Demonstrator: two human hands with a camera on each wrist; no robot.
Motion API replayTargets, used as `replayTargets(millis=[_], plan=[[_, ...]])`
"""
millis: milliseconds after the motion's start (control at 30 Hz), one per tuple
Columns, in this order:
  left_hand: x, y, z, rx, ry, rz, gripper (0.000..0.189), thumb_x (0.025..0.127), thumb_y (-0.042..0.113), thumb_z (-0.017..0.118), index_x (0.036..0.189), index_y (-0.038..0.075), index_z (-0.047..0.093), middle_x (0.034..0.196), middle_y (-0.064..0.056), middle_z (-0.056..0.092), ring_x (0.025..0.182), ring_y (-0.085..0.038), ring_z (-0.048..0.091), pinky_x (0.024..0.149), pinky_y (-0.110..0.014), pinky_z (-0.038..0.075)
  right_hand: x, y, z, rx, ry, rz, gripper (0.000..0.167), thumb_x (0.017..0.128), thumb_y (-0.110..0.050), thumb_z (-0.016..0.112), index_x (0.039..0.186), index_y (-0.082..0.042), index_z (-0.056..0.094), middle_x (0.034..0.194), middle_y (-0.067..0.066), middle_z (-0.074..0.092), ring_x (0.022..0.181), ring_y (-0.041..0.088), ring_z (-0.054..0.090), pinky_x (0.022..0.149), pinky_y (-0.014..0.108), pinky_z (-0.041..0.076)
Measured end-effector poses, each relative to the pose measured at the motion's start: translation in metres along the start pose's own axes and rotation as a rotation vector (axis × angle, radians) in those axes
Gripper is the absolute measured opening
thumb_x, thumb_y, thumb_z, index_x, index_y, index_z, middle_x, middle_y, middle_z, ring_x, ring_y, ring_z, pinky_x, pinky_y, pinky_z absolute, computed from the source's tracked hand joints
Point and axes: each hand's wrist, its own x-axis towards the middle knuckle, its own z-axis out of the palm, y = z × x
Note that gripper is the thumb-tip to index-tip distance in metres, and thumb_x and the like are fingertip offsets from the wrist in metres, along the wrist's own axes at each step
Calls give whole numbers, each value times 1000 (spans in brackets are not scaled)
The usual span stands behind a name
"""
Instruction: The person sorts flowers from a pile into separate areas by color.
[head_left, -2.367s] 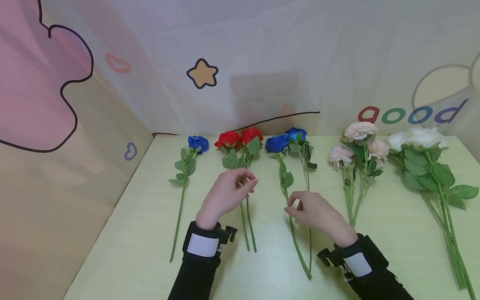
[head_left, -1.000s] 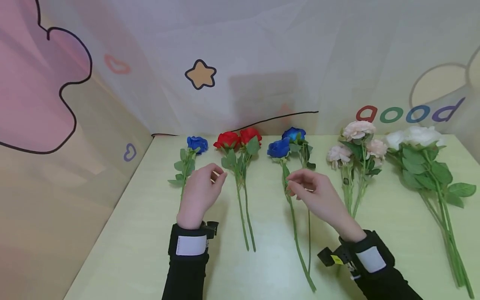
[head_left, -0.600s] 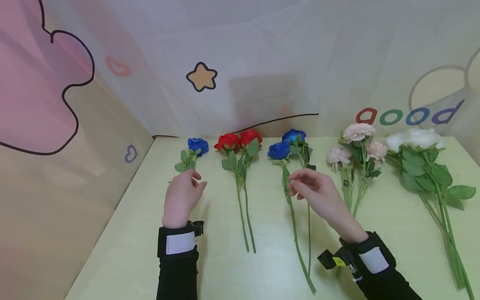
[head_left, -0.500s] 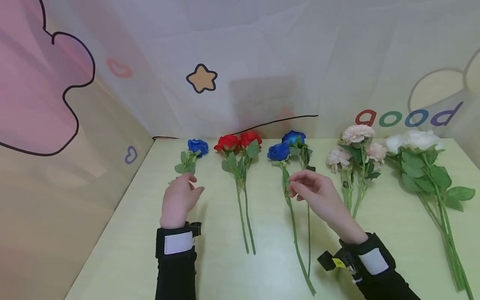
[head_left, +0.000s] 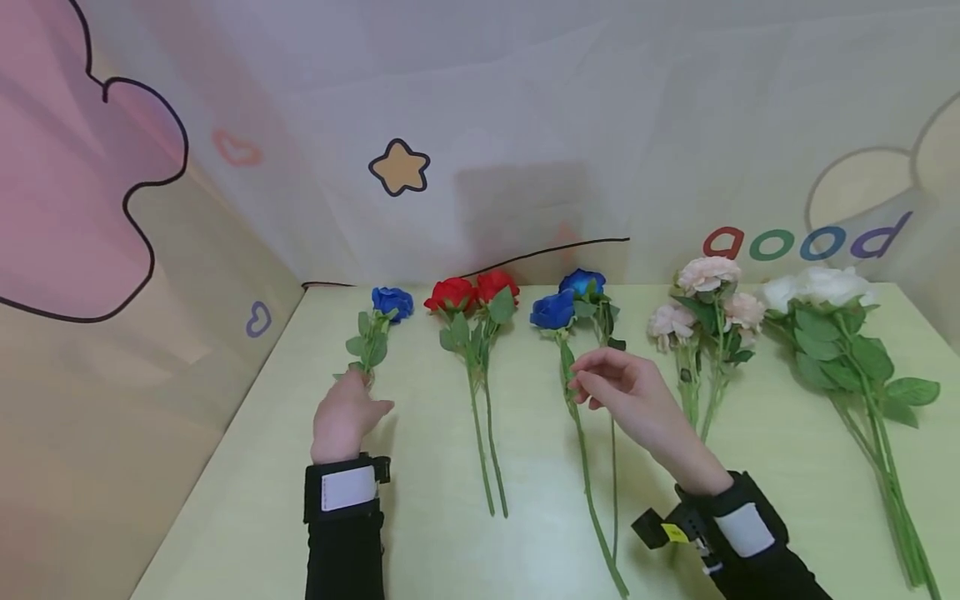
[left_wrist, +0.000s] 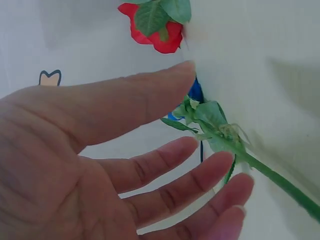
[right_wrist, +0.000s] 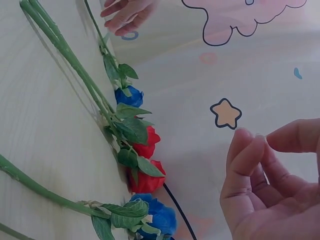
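Observation:
My left hand [head_left: 347, 417] reaches over the stem of the single blue rose [head_left: 392, 302] at the far left. Its thumb and fingers are spread apart in the left wrist view, with the green stem [left_wrist: 280, 181] just beyond the fingertips and nothing gripped. My right hand [head_left: 628, 390] hovers by the pair of blue roses [head_left: 552, 311], its fingers loosely bent. In the right wrist view the thumb and fingertips come close together with nothing between them, away from the blue rose's stem [right_wrist: 50, 195].
Two red roses [head_left: 453, 295] lie between the hands on the pale table [head_left: 247, 500]. To the right are pale pink flowers [head_left: 708, 275] and white roses [head_left: 828, 287] with long stems. A printed curtain [head_left: 525, 100] hangs behind the table.
My left hand has moved from the red roses leftward to the single blue rose, its thumb spreading out. My right hand shifted slightly after the front blue rose was moved a little; it now stays still.

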Motion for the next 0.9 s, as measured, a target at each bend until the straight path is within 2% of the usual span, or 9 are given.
replayTargets(millis=[167, 400, 533, 600, 700, 833, 900], plan=[[1, -6, 2, 8, -57, -26, 54, 90, 23, 70, 129, -9, 52, 123, -28, 63, 96, -35, 63, 78, -45, 53, -1, 0, 1, 0, -8, 13, 16, 102, -7, 55, 110, 5, 62, 88, -4, 69, 78, 11, 67, 71, 24, 56], [5, -5, 5, 19, -98, -33, 43, 89, 22, 71, 118, -6, 57, 104, -20, 65, 87, -30, 59, 73, -39, 50, 1, 0, 0, 0, -13, -10, 16, 102, -7, 55, 110, 4, 62, 87, -5, 68, 77, 9, 66, 71, 24, 56], [6, -10, 6, 21, -74, -29, 41, 88, 22, 70, 116, -6, 59, 104, -20, 66, 87, -30, 60, 73, -39, 50, 0, 0, -1, -4, -18, -11, 16, 102, -7, 55, 110, 5, 62, 88, -3, 68, 77, 9, 67, 71, 24, 56], [7, -13, 7, 15, -52, -33, 38, 88, 22, 70, 111, -7, 61, 99, -20, 65, 84, -29, 60, 69, -38, 49, 0, 0, -1, -4, -19, -8, 16, 102, -7, 55, 110, 4, 62, 89, 2, 69, 77, 9, 67, 71, 24, 56], [8, -18, 6, 8, -3, -44, 40, 87, 21, 70, 110, -9, 59, 100, -23, 64, 83, -30, 59, 65, -37, 47, -1, -1, 0, 1, -22, -3, 16, 102, -7, 55, 110, 4, 62, 91, 8, 69, 77, 9, 67, 70, 24, 56], [10, -26, 5, -6, 28, -84, 45, 87, 20, 67, 115, -12, 53, 109, -29, 63, 86, -34, 59, 66, -40, 49, -1, -1, 6, 19, -36, 5, 16, 101, -6, 55, 111, 6, 62, 92, 11, 68, 77, 10, 66, 70, 23, 55], [11, -30, 5, -8, 24, -104, 43, 87, 20, 65, 113, -11, 52, 106, -28, 63, 85, -33, 59, 66, -39, 48, -2, 0, 11, 27, -51, 15, 17, 101, -6, 56, 112, 6, 62, 93, 12, 68, 77, 10, 66, 70, 24, 56]])
